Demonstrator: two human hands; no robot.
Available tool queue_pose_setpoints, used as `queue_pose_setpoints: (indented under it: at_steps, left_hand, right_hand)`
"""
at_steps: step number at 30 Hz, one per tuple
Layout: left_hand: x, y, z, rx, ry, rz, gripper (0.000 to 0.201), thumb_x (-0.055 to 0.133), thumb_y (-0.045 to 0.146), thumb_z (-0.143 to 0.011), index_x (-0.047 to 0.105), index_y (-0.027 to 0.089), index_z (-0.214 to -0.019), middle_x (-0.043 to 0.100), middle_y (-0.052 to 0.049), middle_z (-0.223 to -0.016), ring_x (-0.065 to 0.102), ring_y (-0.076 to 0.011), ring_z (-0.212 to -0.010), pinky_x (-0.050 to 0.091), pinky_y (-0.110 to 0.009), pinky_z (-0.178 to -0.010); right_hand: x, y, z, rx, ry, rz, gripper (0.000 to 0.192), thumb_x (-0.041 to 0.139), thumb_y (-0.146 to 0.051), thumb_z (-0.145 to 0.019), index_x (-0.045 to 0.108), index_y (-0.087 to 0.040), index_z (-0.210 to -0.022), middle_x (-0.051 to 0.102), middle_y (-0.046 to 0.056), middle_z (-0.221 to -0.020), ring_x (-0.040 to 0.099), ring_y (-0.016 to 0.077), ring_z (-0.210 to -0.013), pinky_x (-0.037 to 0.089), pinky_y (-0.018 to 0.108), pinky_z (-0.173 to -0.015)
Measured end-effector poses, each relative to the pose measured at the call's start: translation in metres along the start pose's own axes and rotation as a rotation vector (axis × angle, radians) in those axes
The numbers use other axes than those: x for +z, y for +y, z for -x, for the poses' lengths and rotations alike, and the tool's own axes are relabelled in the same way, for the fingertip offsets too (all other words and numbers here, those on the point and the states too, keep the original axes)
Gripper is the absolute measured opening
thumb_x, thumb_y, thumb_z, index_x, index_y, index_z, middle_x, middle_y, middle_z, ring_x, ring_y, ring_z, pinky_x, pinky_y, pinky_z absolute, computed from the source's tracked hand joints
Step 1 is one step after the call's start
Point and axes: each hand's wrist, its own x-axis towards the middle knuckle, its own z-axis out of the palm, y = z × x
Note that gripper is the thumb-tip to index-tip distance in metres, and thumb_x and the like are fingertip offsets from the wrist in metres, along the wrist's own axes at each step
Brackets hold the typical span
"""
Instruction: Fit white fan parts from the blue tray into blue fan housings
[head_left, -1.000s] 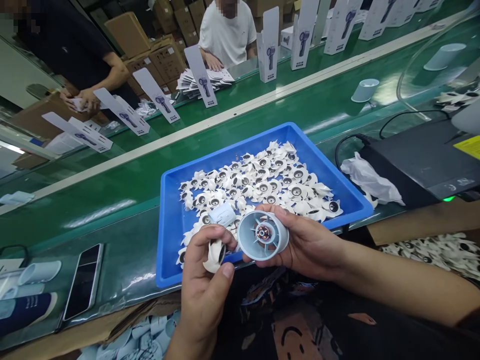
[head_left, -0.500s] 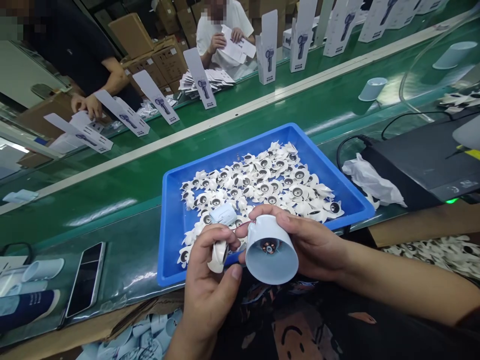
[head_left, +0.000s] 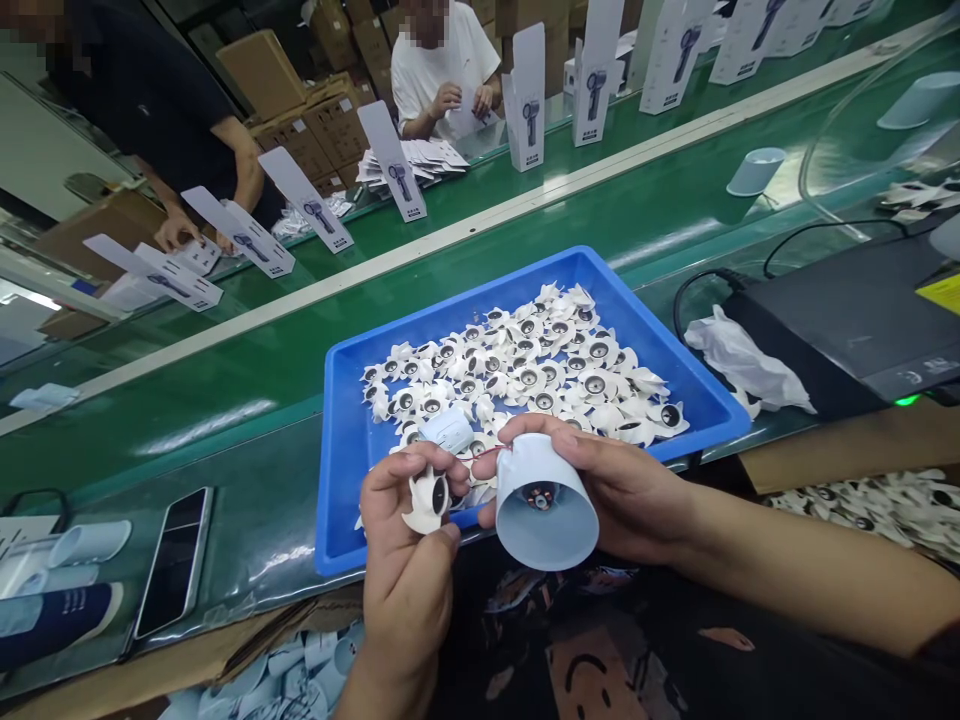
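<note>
Lower centre: left hand [head_left: 409, 575] pinches a small white plastic impeller [head_left: 427, 500]; right hand [head_left: 615, 490] grips a pale blue conical plastic housing [head_left: 544, 505], before the blue plastic tray [head_left: 345, 450]. No legible writing.

Both hands [head_left: 409, 570] [head_left: 622, 490] bare, no gloves, forearms uncovered. Dark printed garment [head_left: 600, 650] below, orange and white graphics.

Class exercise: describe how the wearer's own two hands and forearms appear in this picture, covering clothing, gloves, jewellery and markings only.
Both the left hand and the right hand are bare: no gloves, rings, watch or wristbands show. The forearms are uncovered too, with no sleeve reaching them in view. No markings are visible. Below them, the person wears a dark garment with printed graphics.
</note>
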Motion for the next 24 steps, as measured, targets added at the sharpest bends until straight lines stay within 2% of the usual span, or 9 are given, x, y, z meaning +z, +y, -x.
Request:
queue_pose_setpoints:
  at_steps: [2,4,7,10,12,14,18,21,24]
  left_hand:
    - [-0.002,0.0,0.0,0.059,-0.037,-0.052,0.046,0.054,0.003,-0.077,0.054,0.03,-0.114,0.049,-0.003,-0.108,0.053,-0.0155,-0.095,0.05,-0.029,-0.088]
    - [-0.004,0.002,-0.001,0.168,-0.094,-0.199,0.045,0.055,0.008,-0.079,0.052,0.029,-0.118,0.047,-0.004,-0.109,0.051,-0.0183,-0.097,0.047,-0.033,-0.09]
    - [-0.001,0.005,-0.006,0.341,-0.189,-0.602,0.057,0.069,0.022,-0.078,0.047,0.028,-0.13,0.047,-0.008,-0.113,0.048,-0.025,-0.106,0.044,-0.039,-0.092]
    - [0.004,0.01,-0.012,0.434,-0.257,-0.905,0.068,0.081,0.038,-0.072,0.05,0.023,-0.13,0.052,-0.009,-0.109,0.052,-0.0263,-0.101,0.047,-0.038,-0.085]
    - [0.005,0.013,-0.015,0.476,-0.261,-0.967,0.058,0.079,0.043,-0.074,0.056,0.022,-0.122,0.054,-0.008,-0.105,0.055,-0.0245,-0.094,0.047,-0.037,-0.079]
    - [0.005,0.017,-0.018,0.497,-0.231,-0.969,0.053,0.078,0.046,-0.076,0.059,0.022,-0.118,0.055,-0.007,-0.103,0.057,-0.0232,-0.091,0.048,-0.036,-0.077]
    - [0.001,0.022,-0.027,0.482,-0.191,-0.949,0.056,0.079,0.05,-0.073,0.062,0.022,-0.118,0.057,-0.008,-0.102,0.059,-0.0243,-0.091,0.051,-0.037,-0.077]
    - [-0.004,0.024,-0.031,0.465,-0.19,-0.96,0.054,0.08,0.049,-0.071,0.065,0.024,-0.116,0.06,-0.009,-0.103,0.061,-0.0273,-0.092,0.052,-0.04,-0.078]
    - [-0.01,0.021,-0.034,0.405,-0.108,-0.906,0.05,0.082,0.046,-0.068,0.069,0.027,-0.113,0.062,-0.01,-0.108,0.062,-0.0322,-0.095,0.052,-0.046,-0.083]
  right_hand:
    - [-0.001,0.001,-0.001,-0.001,0.048,0.006,0.05,0.073,-0.046,-0.086,0.046,-0.019,-0.117,0.058,0.008,-0.119,0.064,0.0219,-0.101,0.052,0.03,-0.088]
    - [-0.002,0.003,-0.002,0.002,0.111,0.001,0.057,0.075,-0.049,-0.083,0.043,-0.022,-0.121,0.056,0.006,-0.119,0.063,0.0188,-0.098,0.052,0.031,-0.087]
    - [-0.001,0.007,-0.005,0.034,0.156,-0.009,0.065,0.077,-0.051,-0.08,0.038,-0.024,-0.125,0.054,0.004,-0.113,0.06,0.0129,-0.089,0.054,0.025,-0.079]
    - [-0.001,0.013,-0.007,0.061,0.137,0.016,0.068,0.076,-0.056,-0.08,0.035,-0.024,-0.124,0.051,0.001,-0.099,0.055,0.0076,-0.075,0.05,0.015,-0.062]
    - [-0.001,0.014,-0.008,0.06,0.124,0.047,0.068,0.074,-0.059,-0.08,0.035,-0.023,-0.123,0.049,0.0,-0.094,0.053,0.0066,-0.071,0.048,0.013,-0.057]
    - [-0.003,0.013,-0.008,0.038,0.117,0.089,0.066,0.072,-0.06,-0.082,0.036,-0.022,-0.122,0.049,0.002,-0.097,0.054,0.0083,-0.074,0.049,0.015,-0.059]
    - [-0.011,0.001,0.002,-0.009,0.097,0.227,0.059,0.068,-0.059,-0.085,0.043,-0.018,-0.121,0.05,0.009,-0.116,0.06,0.017,-0.093,0.054,0.028,-0.078]
    - [-0.021,-0.017,0.023,-0.188,0.12,0.479,0.049,0.062,-0.057,-0.09,0.05,-0.02,-0.12,0.047,0.01,-0.125,0.059,0.0201,-0.105,0.051,0.032,-0.09]
    - [-0.03,-0.042,0.054,-0.657,0.232,0.876,0.03,0.055,-0.046,-0.098,0.054,-0.029,-0.122,0.049,0.008,-0.123,0.058,0.0182,-0.105,0.05,0.033,-0.093]
